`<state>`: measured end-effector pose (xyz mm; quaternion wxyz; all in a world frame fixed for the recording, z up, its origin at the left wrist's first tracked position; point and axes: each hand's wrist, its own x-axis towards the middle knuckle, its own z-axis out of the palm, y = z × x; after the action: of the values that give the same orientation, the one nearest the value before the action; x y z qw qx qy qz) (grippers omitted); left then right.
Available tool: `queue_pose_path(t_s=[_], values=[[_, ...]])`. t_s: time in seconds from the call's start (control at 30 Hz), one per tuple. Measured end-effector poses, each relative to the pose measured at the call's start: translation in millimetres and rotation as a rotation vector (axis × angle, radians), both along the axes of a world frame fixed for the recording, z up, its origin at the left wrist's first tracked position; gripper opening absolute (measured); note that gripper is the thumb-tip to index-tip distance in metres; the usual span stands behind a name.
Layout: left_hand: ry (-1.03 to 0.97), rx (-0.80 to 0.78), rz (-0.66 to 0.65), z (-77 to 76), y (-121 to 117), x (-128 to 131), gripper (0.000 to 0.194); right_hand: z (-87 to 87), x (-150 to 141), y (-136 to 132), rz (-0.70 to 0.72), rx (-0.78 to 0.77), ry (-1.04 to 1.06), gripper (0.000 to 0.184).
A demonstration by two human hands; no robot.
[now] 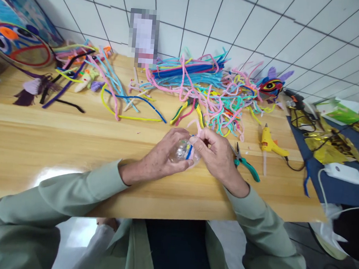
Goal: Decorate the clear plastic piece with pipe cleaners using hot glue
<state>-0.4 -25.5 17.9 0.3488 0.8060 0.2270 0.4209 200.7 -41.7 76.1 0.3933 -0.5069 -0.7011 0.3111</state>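
My left hand (162, 152) is wrapped round a clear plastic ball (180, 152), held above the wooden table. A blue pipe cleaner strip (189, 151) runs across the ball, with a pale pink one beside it. The fingers of my right hand (217, 154) pinch a pink pipe cleaner (196, 128) at the top of the ball; its free end curls up beyond the fingertips. Just past my hands lie yellow-and-green pliers (181, 111). Close to my right wrist are teal-handled pliers (249, 168). Part of the ball is hidden by my fingers.
Bundled pipe cleaners (187, 73) and a loose tangle (231, 105) line the tiled wall. A yellow glue gun (272, 144) with its cord stands at the right, near a white power block (344, 173). A decorated mask-like piece (19, 43) is at far left.
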Motion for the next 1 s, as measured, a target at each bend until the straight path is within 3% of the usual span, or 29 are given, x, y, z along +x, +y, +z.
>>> queue_pose_path(t_s=[0.23, 0.53, 0.8, 1.0], values=[[0.028, 0.002, 0.014, -2.2, 1.5, 0.0, 0.051, -0.9, 1.2, 1.7, -0.009, -0.032, -0.002, 0.047], [0.035, -0.004, 0.037, -7.4, 2.0, -0.5, 0.052, -3.5, 23.1, -8.0, 0.181, -0.042, -0.013, 0.019], [0.045, -0.020, 0.018, -4.6, 2.6, -1.4, 0.051, -5.6, 27.4, -1.1, 0.228, 0.003, -0.085, 0.037], [0.056, -0.008, -0.031, -4.4, 3.9, -3.2, 0.055, -4.8, 29.5, 1.2, 0.240, 0.022, -0.117, 0.041]])
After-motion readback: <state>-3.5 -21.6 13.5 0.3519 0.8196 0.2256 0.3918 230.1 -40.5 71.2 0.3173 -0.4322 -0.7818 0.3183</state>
